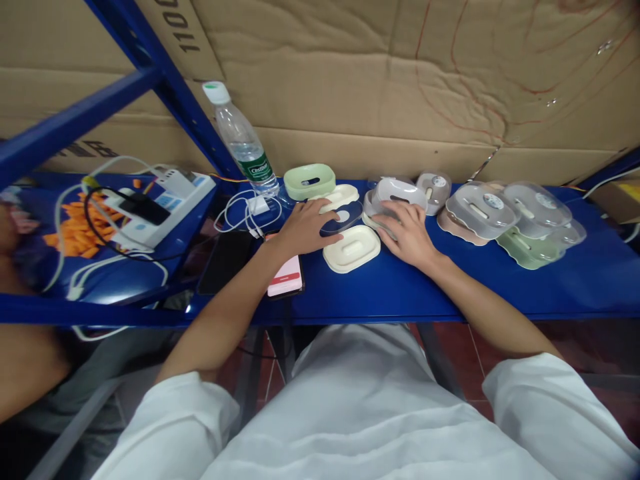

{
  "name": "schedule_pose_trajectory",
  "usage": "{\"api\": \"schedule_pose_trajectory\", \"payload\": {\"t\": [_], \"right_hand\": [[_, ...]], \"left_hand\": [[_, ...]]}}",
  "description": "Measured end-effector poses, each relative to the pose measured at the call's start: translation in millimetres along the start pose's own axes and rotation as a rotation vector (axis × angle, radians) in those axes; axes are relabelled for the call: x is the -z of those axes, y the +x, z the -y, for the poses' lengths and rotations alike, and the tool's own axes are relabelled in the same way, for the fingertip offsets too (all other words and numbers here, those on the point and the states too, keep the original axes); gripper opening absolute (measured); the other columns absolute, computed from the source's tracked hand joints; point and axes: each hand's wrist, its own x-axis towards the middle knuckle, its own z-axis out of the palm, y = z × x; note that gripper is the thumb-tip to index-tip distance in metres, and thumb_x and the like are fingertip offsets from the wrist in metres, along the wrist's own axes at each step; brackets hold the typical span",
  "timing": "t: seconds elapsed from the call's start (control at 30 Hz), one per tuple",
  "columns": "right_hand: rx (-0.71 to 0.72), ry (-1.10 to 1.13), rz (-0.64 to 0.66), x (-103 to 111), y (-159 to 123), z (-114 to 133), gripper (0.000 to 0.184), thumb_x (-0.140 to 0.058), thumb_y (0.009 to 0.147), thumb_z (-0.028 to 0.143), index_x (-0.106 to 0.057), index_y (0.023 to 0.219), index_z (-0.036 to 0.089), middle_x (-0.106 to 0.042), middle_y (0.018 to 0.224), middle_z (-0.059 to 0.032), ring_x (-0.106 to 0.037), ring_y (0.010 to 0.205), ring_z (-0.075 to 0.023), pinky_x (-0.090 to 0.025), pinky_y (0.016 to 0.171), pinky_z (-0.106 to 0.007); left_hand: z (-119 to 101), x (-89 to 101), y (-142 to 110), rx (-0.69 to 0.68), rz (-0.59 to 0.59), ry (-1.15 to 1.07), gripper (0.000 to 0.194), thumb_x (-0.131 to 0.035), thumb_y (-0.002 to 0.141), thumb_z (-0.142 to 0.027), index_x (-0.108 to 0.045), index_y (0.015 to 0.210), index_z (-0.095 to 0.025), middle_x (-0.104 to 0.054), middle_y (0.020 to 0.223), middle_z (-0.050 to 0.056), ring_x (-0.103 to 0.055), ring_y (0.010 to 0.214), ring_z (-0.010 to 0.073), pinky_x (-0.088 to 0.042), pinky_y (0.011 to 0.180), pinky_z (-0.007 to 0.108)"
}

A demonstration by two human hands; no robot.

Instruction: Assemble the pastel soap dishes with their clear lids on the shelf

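My left hand [309,229] has its fingers spread, with the index fingertip at the edge of a clear oval lid [353,215] that lies flat. Just below that sits a cream soap-dish piece [352,249] with a raised middle. My right hand [411,233] curls its thumb and index finger around another cream soap-dish piece [385,229], partly hidden under the fingers. Behind this hand is a whitish-grey soap box [403,191]. A further cream piece [344,195] and a light green soap box base [310,181] lie beyond my left hand.
Clear-lidded soap boxes [484,208] stand grouped at the right. A water bottle [246,143], white cable and pink-screened phone [285,277] are on the left. Past a blue frame post [165,87] are a power strip [160,210] and orange pieces [80,227]. Another person's arm shows at far left.
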Motion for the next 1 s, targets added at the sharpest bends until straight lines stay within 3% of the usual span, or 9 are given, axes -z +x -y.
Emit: {"api": "schedule_pose_trajectory", "payload": {"t": [0.23,0.37,0.5,0.63,0.83,1.0], "right_hand": [[-0.142,-0.105,-0.073,3.2,-0.8,-6.9,0.04,-0.047,0.11,0.041,-0.07,0.139,0.025,-0.041,0.171,-0.0175,-0.035,0.155,-0.0458,-0.023,0.121,-0.071],[-0.137,-0.124,-0.043,-0.3,-1.4,-11.8,0.041,-0.051,0.108,0.037,-0.067,0.142,0.022,-0.037,0.174,-0.0206,-0.032,0.159,-0.0448,-0.022,0.123,-0.072],[-0.139,-0.116,-0.024,-2.6,-1.0,-15.3,0.043,-0.053,0.107,0.037,-0.064,0.146,0.021,-0.037,0.173,-0.0218,-0.034,0.158,-0.0446,-0.023,0.123,-0.072],[-0.138,-0.116,-0.039,-4.2,-0.6,-17.2,0.046,-0.054,0.106,0.034,-0.062,0.15,0.023,-0.043,0.17,-0.0215,-0.038,0.155,-0.0441,-0.025,0.122,-0.072],[-0.15,-0.142,-0.012,-6.5,-0.9,-18.1,0.052,-0.049,0.106,0.029,-0.057,0.157,0.025,-0.042,0.171,-0.0208,-0.042,0.15,-0.0445,-0.029,0.118,-0.072],[-0.155,-0.139,0.004,-6.4,1.8,-21.9,0.049,-0.047,0.107,0.027,-0.062,0.153,0.022,-0.048,0.165,-0.0223,-0.047,0.145,-0.0441,-0.034,0.115,-0.069]], "left_hand": [[3.5,0.6,1.4,-0.045,-0.02,-0.065,0.029,-0.062,0.1,-0.045,-0.078,0.116,-0.026,-0.059,0.152,0.013,-0.055,0.144,0.0353,-0.045,0.12,0.055],[6.0,1.6,4.0,-0.077,-0.124,-0.153,0.029,-0.055,0.105,-0.04,-0.078,0.112,-0.024,-0.063,0.144,0.013,-0.06,0.139,0.0311,-0.047,0.12,0.05],[3.2,8.7,5.8,-0.125,-0.205,-0.218,0.027,-0.056,0.106,-0.039,-0.078,0.107,-0.023,-0.064,0.137,0.012,-0.063,0.131,0.0294,-0.049,0.118,0.049],[1.7,17.2,6.6,-0.145,-0.256,-0.196,0.025,-0.057,0.106,-0.04,-0.077,0.109,-0.025,-0.062,0.141,0.011,-0.059,0.136,0.0294,-0.046,0.12,0.051],[29.5,16.4,9.7,0.013,-0.347,-0.075,0.023,-0.055,0.104,-0.033,-0.076,0.109,-0.025,-0.06,0.143,0.013,-0.055,0.138,0.0335,-0.042,0.121,0.056],[45.6,15.6,9.4,0.131,-0.395,-0.077,0.022,-0.061,0.094,-0.025,-0.076,0.111,-0.023,-0.054,0.156,0.014,-0.046,0.149,0.037,-0.034,0.128,0.058]]}}
